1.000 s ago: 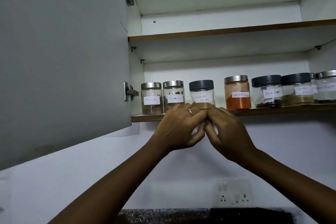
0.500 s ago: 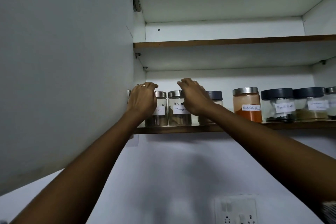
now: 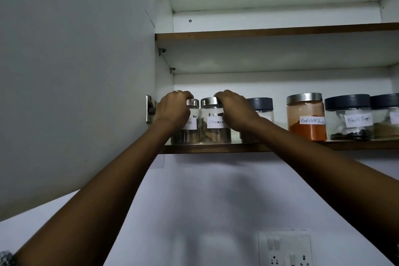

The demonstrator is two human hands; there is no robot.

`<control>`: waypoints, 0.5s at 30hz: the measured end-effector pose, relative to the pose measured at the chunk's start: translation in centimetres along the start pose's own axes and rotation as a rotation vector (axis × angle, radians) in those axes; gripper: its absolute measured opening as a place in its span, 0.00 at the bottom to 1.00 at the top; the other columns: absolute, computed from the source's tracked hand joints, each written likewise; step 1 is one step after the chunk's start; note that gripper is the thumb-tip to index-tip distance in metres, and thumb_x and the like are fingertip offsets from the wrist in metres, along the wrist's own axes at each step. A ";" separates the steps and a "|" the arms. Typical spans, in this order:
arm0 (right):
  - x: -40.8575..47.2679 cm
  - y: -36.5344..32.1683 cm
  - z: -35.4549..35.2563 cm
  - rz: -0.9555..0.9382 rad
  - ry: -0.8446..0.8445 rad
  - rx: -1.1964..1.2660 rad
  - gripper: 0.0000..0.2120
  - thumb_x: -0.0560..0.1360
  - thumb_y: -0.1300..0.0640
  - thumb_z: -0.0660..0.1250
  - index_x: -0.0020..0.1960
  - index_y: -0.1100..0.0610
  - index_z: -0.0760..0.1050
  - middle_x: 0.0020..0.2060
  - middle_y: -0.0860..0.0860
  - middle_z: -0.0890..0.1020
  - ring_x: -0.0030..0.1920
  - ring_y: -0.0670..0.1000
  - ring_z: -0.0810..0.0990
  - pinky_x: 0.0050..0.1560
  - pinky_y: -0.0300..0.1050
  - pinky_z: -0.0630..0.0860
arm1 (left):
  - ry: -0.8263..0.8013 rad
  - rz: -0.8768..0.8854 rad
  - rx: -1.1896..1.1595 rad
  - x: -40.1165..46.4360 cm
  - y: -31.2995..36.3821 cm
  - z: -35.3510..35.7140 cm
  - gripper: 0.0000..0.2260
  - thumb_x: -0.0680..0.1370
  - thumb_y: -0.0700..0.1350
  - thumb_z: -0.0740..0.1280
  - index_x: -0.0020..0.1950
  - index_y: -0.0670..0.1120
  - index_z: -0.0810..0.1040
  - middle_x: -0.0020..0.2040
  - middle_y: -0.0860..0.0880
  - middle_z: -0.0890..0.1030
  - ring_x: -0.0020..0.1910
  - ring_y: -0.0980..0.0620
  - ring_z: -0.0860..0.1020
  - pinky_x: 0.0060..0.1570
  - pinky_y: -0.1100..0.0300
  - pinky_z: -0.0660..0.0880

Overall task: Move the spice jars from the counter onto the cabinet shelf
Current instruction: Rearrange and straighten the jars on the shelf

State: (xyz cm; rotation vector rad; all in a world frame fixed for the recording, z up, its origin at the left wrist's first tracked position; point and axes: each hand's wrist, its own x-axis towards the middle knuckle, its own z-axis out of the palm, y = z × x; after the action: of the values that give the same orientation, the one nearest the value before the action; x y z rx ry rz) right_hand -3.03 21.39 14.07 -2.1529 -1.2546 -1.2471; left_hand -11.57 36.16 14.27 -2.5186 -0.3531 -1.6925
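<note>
The left hand (image 3: 172,110), a ring on one finger, has its fingers curled over the silver metal lid of the leftmost clear glass spice jar (image 3: 190,131), gripping it from the top and front so that most of its white paper label is covered. The right hand (image 3: 234,110) grips the neighbouring clear glass jar with a silver lid and a handwritten label beginning "Cinnam" (image 3: 214,124), fingers curled over the lid's right edge and palm against the jar's side. Both jars stand upright, just beside each other, at the left end of the brown-edged lower cabinet shelf (image 3: 216,148). Behind the right wrist stands a clear jar with a dark grey lid (image 3: 260,107), largely hidden. Further right on the same shelf are a silver-lidded jar of orange-red powder labelled red chilli (image 3: 306,116) and a dark-lidded jar labelled black pepper (image 3: 348,117). The grey cabinet door (image 3: 75,71) hangs open at left, and a white wall socket plate (image 3: 285,248) sits below.
</note>
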 end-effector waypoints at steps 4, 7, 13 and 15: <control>0.5 0.0 0.2 -0.014 -0.002 -0.061 0.14 0.71 0.69 0.61 0.57 0.62 0.71 0.54 0.59 0.76 0.54 0.60 0.75 0.48 0.48 0.69 | -0.051 -0.018 0.003 0.6 -0.2 0.1 0.22 0.73 0.32 0.60 0.64 0.48 0.77 0.58 0.43 0.80 0.56 0.42 0.76 0.53 0.51 0.74; 0.9 0.0 0.4 -0.019 -0.023 -0.087 0.13 0.72 0.69 0.60 0.56 0.63 0.71 0.54 0.60 0.76 0.54 0.61 0.75 0.45 0.46 0.67 | -0.093 -0.013 0.012 1.0 -0.5 0.6 0.22 0.74 0.32 0.60 0.64 0.48 0.76 0.58 0.42 0.80 0.57 0.42 0.76 0.51 0.52 0.73; 2.3 0.1 1.1 -0.033 -0.092 -0.150 0.08 0.73 0.69 0.60 0.52 0.64 0.72 0.53 0.62 0.77 0.54 0.62 0.76 0.42 0.46 0.65 | -0.178 0.000 0.004 2.1 -1.3 0.9 0.22 0.75 0.30 0.59 0.64 0.47 0.77 0.61 0.43 0.79 0.58 0.42 0.76 0.55 0.52 0.74; 2.9 0.2 1.2 -0.023 -0.130 -0.168 0.07 0.73 0.69 0.60 0.49 0.63 0.72 0.53 0.62 0.78 0.53 0.62 0.76 0.42 0.46 0.65 | -0.203 0.004 0.004 2.5 -1.4 1.2 0.22 0.76 0.30 0.58 0.65 0.47 0.76 0.62 0.43 0.79 0.60 0.43 0.75 0.58 0.53 0.74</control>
State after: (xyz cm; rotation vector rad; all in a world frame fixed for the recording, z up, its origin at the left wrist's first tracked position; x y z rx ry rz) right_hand -1.58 23.62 15.84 -2.3790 -1.2694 -1.2802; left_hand -9.93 38.14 16.06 -2.6925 -0.3656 -1.4355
